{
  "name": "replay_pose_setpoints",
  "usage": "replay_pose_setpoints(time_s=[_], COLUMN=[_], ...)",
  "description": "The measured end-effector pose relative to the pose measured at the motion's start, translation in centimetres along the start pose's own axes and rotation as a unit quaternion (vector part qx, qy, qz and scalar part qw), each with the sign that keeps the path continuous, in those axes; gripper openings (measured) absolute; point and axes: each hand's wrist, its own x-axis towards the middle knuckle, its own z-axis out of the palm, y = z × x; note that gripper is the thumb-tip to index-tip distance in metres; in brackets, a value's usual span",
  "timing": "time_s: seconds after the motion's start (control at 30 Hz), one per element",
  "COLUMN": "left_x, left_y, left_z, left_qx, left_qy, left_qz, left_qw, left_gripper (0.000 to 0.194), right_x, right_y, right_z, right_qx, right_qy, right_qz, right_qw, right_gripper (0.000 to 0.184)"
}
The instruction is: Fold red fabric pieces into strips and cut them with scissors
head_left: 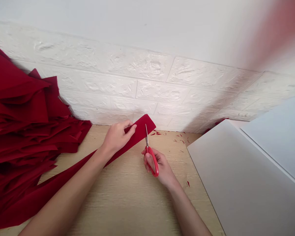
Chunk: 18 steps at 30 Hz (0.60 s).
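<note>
My left hand [118, 136] pinches the far end of a long red fabric strip [144, 126], holding it just above the wooden table [127, 196]. The strip runs back under my left forearm toward the lower left. My right hand [159, 165] grips red-handled scissors [149, 150], fingers through the loops. The blades point away from me and sit at the strip's near edge, close to its end. The blades look nearly closed.
A big pile of red fabric pieces [22, 131] fills the left side. A white board [243, 183] lies on the right. Small red scraps [167, 135] dot the table by the white brick-pattern wall [147, 82]. A blurred red shape [267, 32] shows at top right.
</note>
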Motion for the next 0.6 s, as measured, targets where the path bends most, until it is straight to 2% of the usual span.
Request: replay_pose_setpoints(time_s=[0.27,0.6], left_x=[-0.01,-0.10], left_y=[-0.03,0.34], left_z=[0.42,0.53], left_qx=[-0.010,-0.003], left_qy=[-0.015,-0.029], left_qz=[0.006,0.005], left_qw=[1.000,1.000], left_gripper=[0.031,0.031], right_x=[-0.39,-0.45], right_y=[-0.05,0.29], right_z=[0.27,0.25], right_qx=[0.010,-0.005], right_qy=[0.012,-0.003], right_qz=[0.008,0.000], right_qw=[1.000,1.000], right_gripper=[0.058,0.059])
